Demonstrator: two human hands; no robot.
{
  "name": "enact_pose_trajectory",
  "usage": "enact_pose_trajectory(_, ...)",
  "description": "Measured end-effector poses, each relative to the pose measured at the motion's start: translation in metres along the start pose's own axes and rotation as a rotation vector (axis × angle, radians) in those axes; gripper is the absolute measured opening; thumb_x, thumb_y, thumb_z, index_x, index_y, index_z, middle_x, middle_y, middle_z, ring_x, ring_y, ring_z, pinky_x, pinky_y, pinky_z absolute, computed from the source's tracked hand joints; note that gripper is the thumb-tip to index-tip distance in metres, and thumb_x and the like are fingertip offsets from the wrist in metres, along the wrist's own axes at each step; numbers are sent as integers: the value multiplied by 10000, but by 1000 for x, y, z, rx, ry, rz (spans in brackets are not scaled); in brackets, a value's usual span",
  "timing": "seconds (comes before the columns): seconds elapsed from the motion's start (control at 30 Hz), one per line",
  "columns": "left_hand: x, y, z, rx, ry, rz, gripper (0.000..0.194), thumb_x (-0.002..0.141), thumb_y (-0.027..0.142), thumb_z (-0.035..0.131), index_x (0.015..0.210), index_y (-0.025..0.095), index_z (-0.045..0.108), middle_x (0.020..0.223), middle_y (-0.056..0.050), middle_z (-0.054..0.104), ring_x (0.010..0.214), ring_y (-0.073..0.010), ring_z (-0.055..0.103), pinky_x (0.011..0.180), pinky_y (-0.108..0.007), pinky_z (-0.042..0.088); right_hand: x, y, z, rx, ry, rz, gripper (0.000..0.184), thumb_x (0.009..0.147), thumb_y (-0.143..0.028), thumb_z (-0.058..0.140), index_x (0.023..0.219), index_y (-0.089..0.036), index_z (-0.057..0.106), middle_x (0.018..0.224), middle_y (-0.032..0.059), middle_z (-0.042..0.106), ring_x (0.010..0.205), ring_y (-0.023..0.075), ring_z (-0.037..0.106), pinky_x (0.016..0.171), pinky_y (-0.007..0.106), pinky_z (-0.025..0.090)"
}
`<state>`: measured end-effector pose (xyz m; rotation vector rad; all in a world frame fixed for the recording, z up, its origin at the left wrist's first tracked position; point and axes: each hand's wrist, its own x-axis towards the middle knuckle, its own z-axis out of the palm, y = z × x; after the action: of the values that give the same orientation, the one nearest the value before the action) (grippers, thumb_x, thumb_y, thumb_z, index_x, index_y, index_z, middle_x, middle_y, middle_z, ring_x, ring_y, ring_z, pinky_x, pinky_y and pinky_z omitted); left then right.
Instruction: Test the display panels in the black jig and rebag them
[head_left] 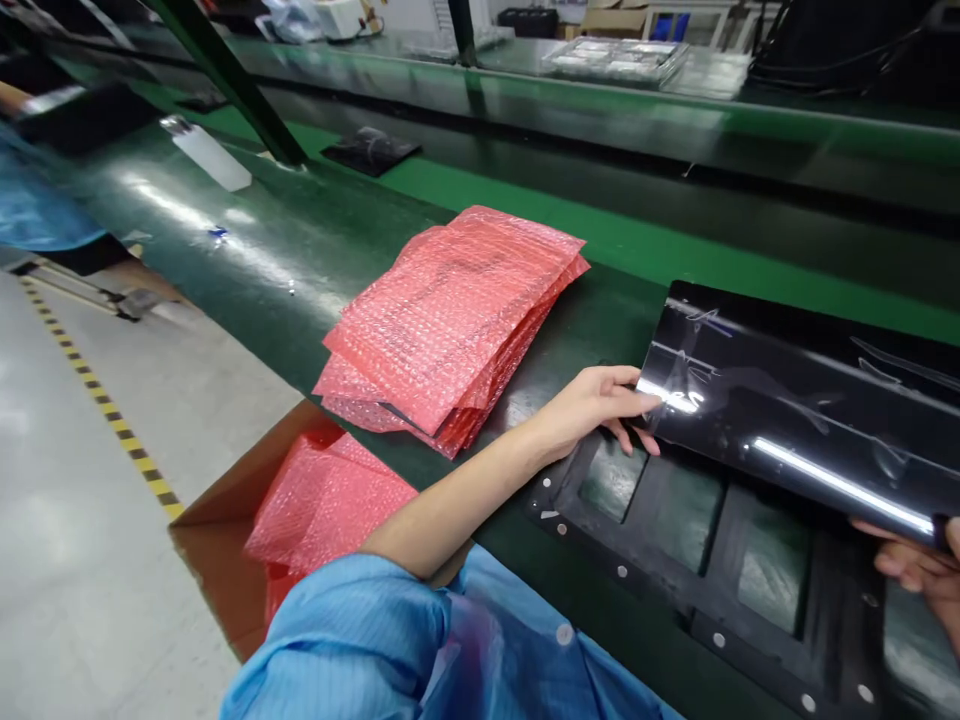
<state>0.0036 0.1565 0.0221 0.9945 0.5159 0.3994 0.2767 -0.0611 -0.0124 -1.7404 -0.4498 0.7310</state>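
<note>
A glossy black panel (795,390), covered in wrinkled clear film, is held tilted at the right side of the view. My left hand (611,405) grips its left edge, thumb on top and fingers underneath. At the panel's near right corner my right hand (926,575) pinches the edge, partly cut off by the frame. Below the panel lies a black slotted frame (675,590) with several round metal dots along its border. Left of my left hand is a stack of red bubble-wrap pouches (457,310) with something dark showing inside.
A cardboard box (225,560) holding more red bubble wrap (326,500) stands by the bench's near edge. Farther back are a white bottle (210,155), a dark flat packet (371,150) and a green post (232,80). Another person's blue sleeve (45,200) shows at far left.
</note>
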Motion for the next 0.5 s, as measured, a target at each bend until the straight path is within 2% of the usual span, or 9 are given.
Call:
enact_pose_trajectory(0.07, 0, -2, 1, 36, -63, -5, 443, 703, 462, 835, 935, 128, 660, 783, -101, 755, 689, -185, 724, 512, -209, 430, -3, -11, 6, 58, 4, -38, 413, 580, -570, 932, 739, -263, 705, 821, 147, 651, 545, 217, 552, 409, 281, 504)
enact_pose_trajectory(0.17, 2, -6, 3, 39, -20, 19, 383, 737, 424, 803, 909, 115, 654, 743, -119, 755, 720, -202, 745, 499, -194, 423, -9, -25, 18, 92, 30, 3, 509, 458, -564, 987, 698, -203, 719, 808, 164, 653, 536, 197, 544, 416, 247, 510)
enact_pose_trajectory(0.27, 3, -7, 5, 19, 16, 23, 373, 722, 388, 801, 914, 103, 656, 763, -134, 766, 687, -209, 749, 503, -203, 454, -11, -37, 29, 120, 23, 26, 590, 356, -563, 1003, 636, -154, 683, 708, 155, 634, 475, 179, 521, 383, 228, 482)
enact_pose_trajectory(0.37, 2, 0, 3, 8, 51, 35, 391, 700, 374, 818, 921, 94, 658, 744, -138, 768, 703, -236, 759, 526, -224, 494, -1, -49, 39, 148, -54, -3, 596, 409, -563, 988, 652, -135, 651, 689, 163, 636, 450, 174, 518, 368, 211, 447)
enact_pose_trajectory(0.43, 2, 8, 0, -21, 134, 91, 397, 688, 355, 831, 931, 108, 637, 728, -133, 768, 705, -246, 762, 542, -233, 506, 14, -61, 49, 158, -98, -25, 565, 470, -542, 967, 676, -142, 625, 739, 174, 654, 473, 182, 538, 378, 210, 441)
enact_pose_trajectory(0.5, 1, 17, -3, -93, 246, 186, 443, 686, 338, 836, 1002, 137, 599, 805, -134, 786, 742, -248, 767, 566, -239, 518, 34, -76, 67, 174, -128, -43, 503, 574, -490, 933, 674, -161, 565, 765, 167, 660, 514, 193, 569, 400, 205, 446)
